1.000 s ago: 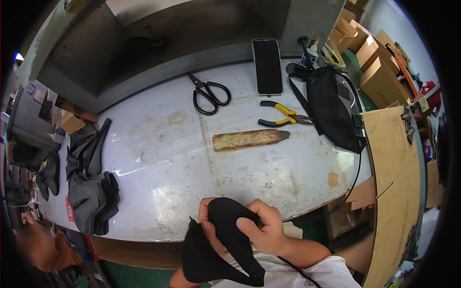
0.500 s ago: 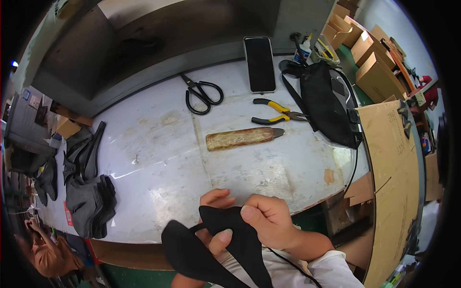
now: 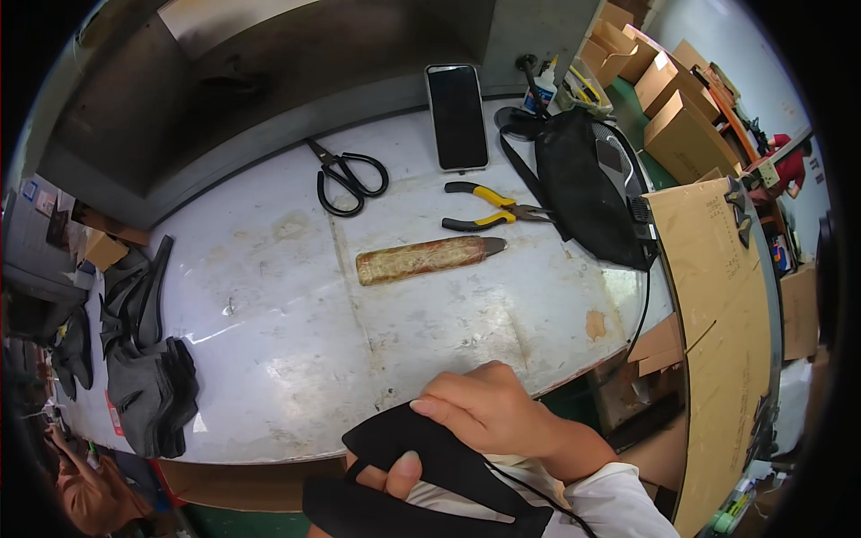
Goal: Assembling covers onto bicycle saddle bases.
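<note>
Right grip first: the right hand (image 3: 484,411) is pinched on the far edge of a black fabric piece (image 3: 439,462), thumb laid over the upper face and fingers folded beneath it. Of the left hand (image 3: 403,477), a thumb shows in the gap between the two lobes, with a little more skin beside it; the rest is covered, so how tightly that grip closes I cannot tell. The black piece hangs at the near edge of the desk (image 3: 421,336), over the person's lap. It looks limp, so two holding points probably stop it folding up.

Beyond the hands, the middle of the desk carries a short blade with a wrapped handle (image 3: 421,261), then yellow-and-black pliers (image 3: 489,218) and black-handled scissors (image 3: 328,160) farther back, presumably set there to be in reach yet out of the way. Dark grey layered pieces (image 3: 152,394) lie stacked at the left, likely to keep them together. At the far side, a phone (image 3: 457,117) leans upright, perhaps so its screen faces the seat.
</note>
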### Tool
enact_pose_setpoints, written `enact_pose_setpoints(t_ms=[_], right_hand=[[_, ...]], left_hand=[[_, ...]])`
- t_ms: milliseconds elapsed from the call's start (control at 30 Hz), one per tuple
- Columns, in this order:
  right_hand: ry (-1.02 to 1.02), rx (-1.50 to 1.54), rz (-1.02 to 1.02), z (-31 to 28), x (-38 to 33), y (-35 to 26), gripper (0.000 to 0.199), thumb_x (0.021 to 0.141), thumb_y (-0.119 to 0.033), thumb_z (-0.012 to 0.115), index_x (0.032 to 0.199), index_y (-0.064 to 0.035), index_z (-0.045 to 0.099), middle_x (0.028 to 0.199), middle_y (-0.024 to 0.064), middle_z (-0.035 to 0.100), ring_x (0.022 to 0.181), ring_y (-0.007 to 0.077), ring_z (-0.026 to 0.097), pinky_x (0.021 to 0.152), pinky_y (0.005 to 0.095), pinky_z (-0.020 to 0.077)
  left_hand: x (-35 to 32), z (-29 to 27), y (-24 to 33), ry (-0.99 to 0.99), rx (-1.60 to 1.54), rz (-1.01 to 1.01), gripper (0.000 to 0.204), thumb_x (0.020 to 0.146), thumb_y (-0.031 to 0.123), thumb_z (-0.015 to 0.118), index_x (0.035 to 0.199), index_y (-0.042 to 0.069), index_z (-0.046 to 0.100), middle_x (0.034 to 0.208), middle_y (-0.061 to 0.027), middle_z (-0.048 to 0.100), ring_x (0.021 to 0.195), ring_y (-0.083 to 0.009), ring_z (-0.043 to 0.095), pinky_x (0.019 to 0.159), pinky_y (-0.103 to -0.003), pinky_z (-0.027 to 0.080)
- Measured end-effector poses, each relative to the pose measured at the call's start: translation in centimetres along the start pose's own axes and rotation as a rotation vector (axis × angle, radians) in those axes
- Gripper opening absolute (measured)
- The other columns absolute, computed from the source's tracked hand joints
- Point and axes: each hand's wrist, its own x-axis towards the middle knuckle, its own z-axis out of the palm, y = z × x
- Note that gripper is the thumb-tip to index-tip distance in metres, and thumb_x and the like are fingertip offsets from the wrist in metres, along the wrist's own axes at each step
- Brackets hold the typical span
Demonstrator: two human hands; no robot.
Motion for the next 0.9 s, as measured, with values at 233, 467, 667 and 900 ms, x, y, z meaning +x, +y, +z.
enact_pose_setpoints(t_ms=[233, 467, 667, 900], right_hand=[[-0.153, 0.675, 0.271, 2.3, -0.4, 0.1, 0.026, 0.100, -0.021, 0.054, 0.086, 0.0001, 0.060, 0.068, -0.0026, 0.054, 0.065, 0.0016, 0.043, 0.053, 0.0214, 0.0374], [-0.187, 1.159, 0.673, 2.6, -3.2, 0.5, 0.023, 0.099, -0.023, 0.057, 0.091, -0.0021, 0.062, 0.067, -0.0070, 0.048, 0.062, 0.0007, 0.039, 0.051, 0.0209, 0.0315], [-0.434, 0.752, 0.461, 1.0, -4.7, 0.8, 0.031, 0.100, -0.024, 0.057, 0.081, -0.0006, 0.064, 0.065, -0.0074, 0.049, 0.063, 0.0014, 0.041, 0.053, 0.0228, 0.0336], [-0.348, 1.111, 0.348, 2.6, -5.1, 1.5, 0.033, 0.100, -0.026, 0.055, 0.087, 0.0019, 0.066, 0.070, -0.0051, 0.055, 0.064, 0.0023, 0.044, 0.054, 0.0221, 0.0343]], left_hand=[[0.0, 1.2, 0.9, 0.016, -0.169, 0.077, 0.058, 0.087, 0.043, 0.061, 0.124, 0.000, 0.049, 0.103, -0.0066, 0.059, 0.094, -0.0150, 0.056, 0.080, -0.029, 0.047], [0.8, -0.9, 0.5, 0.076, -0.235, 0.156, 0.041, 0.091, 0.034, 0.061, 0.118, 0.005, 0.052, 0.096, -0.0077, 0.062, 0.091, -0.0152, 0.059, 0.072, -0.026, 0.050], [1.0, -1.4, 0.0, 0.038, -0.245, 0.115, 0.038, 0.094, 0.032, 0.058, 0.119, 0.004, 0.054, 0.105, -0.0068, 0.063, 0.097, -0.0187, 0.060, 0.085, -0.035, 0.050], [1.5, 0.7, -1.5, 0.157, -0.573, 0.176, 0.059, 0.094, 0.058, 0.047, 0.120, 0.006, 0.055, 0.111, -0.0048, 0.062, 0.099, -0.0178, 0.060, 0.086, -0.034, 0.050]])
